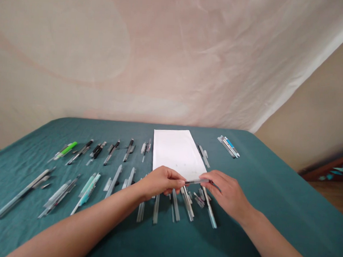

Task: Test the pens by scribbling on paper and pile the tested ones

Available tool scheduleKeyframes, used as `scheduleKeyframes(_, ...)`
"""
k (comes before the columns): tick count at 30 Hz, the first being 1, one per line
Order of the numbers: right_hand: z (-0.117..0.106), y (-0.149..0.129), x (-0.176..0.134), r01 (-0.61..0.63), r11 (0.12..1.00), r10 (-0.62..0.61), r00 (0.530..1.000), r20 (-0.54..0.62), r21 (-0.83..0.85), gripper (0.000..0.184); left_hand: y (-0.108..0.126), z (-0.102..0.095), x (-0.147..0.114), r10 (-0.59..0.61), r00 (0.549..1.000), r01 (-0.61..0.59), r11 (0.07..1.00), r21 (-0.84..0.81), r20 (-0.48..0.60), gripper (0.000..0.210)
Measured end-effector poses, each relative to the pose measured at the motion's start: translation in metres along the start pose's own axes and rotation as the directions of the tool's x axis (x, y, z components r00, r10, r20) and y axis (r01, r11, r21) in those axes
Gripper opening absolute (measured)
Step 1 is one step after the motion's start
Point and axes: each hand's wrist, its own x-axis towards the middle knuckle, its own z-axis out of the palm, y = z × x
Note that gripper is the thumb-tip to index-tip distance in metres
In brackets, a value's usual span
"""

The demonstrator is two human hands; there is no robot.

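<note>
A thin pen [195,181] with a clear barrel and dark ends is held level between my two hands, above the near edge of a stack of white paper [177,150]. My left hand [163,181] pinches its left end between thumb and fingers. At the other end, my right hand [228,190] closes its fingertips on the pen, and a dark tip sticks out past them. Beneath the hands lie pen parts: clear barrels [175,207], a cluster of small pieces [199,198] and a long pale tube [209,209]. Fingers cover part of the pen.
A green cloth [271,213] covers the table. Disassembled pens lie in groups on the left, including a lime green pen [67,150], black-gripped pens [99,151] and a turquoise pen [88,191]. Several pens [229,146] lie together at the back right. A pale curtain [164,57] hangs behind.
</note>
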Motion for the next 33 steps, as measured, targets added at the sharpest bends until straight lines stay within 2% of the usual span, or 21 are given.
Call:
scheduleKeyframes(3, 0.0, 0.0, 0.0, 0.062, 0.997, -0.06, 0.998, 0.033, -0.056, 0.019, -0.002, -0.001, 0.0, 0.018, 0.999, -0.019, 1.0, 0.019, 0.048, 0.034)
scheduleKeyframes(5, 0.001, 0.0, 0.0, 0.058, 0.996, -0.055, 0.997, 0.054, -0.065, 0.02, -0.001, 0.002, -0.001, 0.08, 0.996, -0.071, 0.982, 0.176, -0.043, 0.03)
scheduleKeyframes(6, 0.002, 0.0, 0.0, 0.03, 0.998, -0.027, 0.997, 0.066, -0.055, 0.022, -0.001, 0.004, -0.003, 0.16, 0.982, -0.124, 0.947, 0.298, -0.101, 0.028)
scheduleKeyframes(7, 0.003, 0.0, 0.0, -0.009, 0.999, 0.012, 0.997, 0.082, -0.034, 0.023, 0.0, 0.006, -0.004, 0.268, 0.953, -0.185, 0.882, 0.433, -0.139, 0.027)
scheduleKeyframes(9, 0.004, -0.002, -0.001, -0.105, 0.994, 0.101, 0.986, 0.132, 0.02, 0.027, 0.002, 0.009, -0.007, 0.474, 0.871, -0.281, 0.696, 0.661, -0.128, 0.027)
scheduleKeyframes(10, 0.005, -0.002, -0.001, -0.143, 0.989, 0.135, 0.979, 0.154, 0.046, 0.028, 0.003, 0.009, -0.008, 0.528, 0.843, -0.3, 0.622, 0.723, -0.105, 0.029)
scheduleKeyframes(11, 0.006, -0.003, -0.001, -0.166, 0.984, 0.154, 0.975, 0.161, 0.067, 0.029, 0.003, 0.009, -0.008, 0.542, 0.835, -0.302, 0.592, 0.747, -0.092, 0.029)
scheduleKeyframes(12, 0.006, -0.003, 0.0, -0.171, 0.982, 0.159, 0.977, 0.146, 0.078, 0.028, 0.004, 0.007, -0.008, 0.524, 0.845, -0.287, 0.615, 0.734, -0.109, 0.027)
scheduleKeyframes(15, 0.006, -0.003, 0.0, -0.108, 0.994, 0.108, 0.994, 0.009, 0.022, 0.024, 0.004, -0.001, -0.004, 0.316, 0.928, -0.18, 0.846, 0.502, -0.199, 0.024)
scheduleKeyframes(16, 0.005, -0.003, 0.001, -0.075, 0.997, 0.075, 0.997, -0.026, -0.023, 0.023, 0.004, -0.004, -0.003, 0.228, 0.954, -0.137, 0.911, 0.389, -0.196, 0.025)
scheduleKeyframes(18, 0.003, -0.002, 0.001, -0.015, 0.992, 0.01, 0.999, -0.044, -0.124, 0.021, 0.003, -0.008, 0.0, 0.105, 0.982, -0.074, 0.979, 0.192, -0.154, 0.028)
scheduleKeyframes(20, 0.002, -0.002, 0.001, 0.033, 0.981, -0.036, 0.999, -0.014, -0.193, 0.021, 0.003, -0.008, 0.0, 0.068, 0.989, -0.057, 0.995, 0.086, -0.13, 0.027)
scheduleKeyframes(22, 0.002, -0.003, 0.0, 0.042, 0.979, -0.039, 0.999, 0.014, -0.197, 0.021, 0.005, -0.005, -0.001, 0.079, 0.983, -0.067, 0.995, 0.08, -0.166, 0.024)
scheduleKeyframes(26, 0.003, -0.006, 0.001, -0.071, 0.997, 0.071, 0.997, 0.036, -0.022, 0.021, 0.012, 0.0, -0.006, 0.203, 0.924, -0.119, 0.958, 0.262, -0.323, 0.016)
scheduleKeyframes(28, 0.004, -0.01, 0.003, -0.151, 0.985, 0.148, 0.988, 0.039, 0.081, 0.022, 0.015, -0.001, -0.006, 0.259, 0.889, -0.179, 0.955, 0.235, -0.378, 0.017)
scheduleKeyframes(29, 0.005, -0.013, 0.003, -0.184, 0.975, 0.18, 0.983, 0.047, 0.125, 0.024, 0.015, -0.002, -0.005, 0.266, 0.877, -0.22, 0.963, 0.159, -0.4, 0.02)
scheduleKeyframes(31, 0.009, -0.021, 0.003, -0.221, 0.957, 0.21, 0.975, 0.076, 0.189, 0.027, 0.014, -0.002, -0.001, 0.238, 0.873, -0.306, 0.947, -0.099, -0.425, 0.027)
scheduleKeyframes(33, 0.014, -0.03, 0.002, -0.204, 0.956, 0.185, 0.977, 0.108, 0.212, 0.028, 0.01, 0.0, 0.002, 0.171, 0.906, -0.334, 0.852, -0.404, -0.388, 0.029)
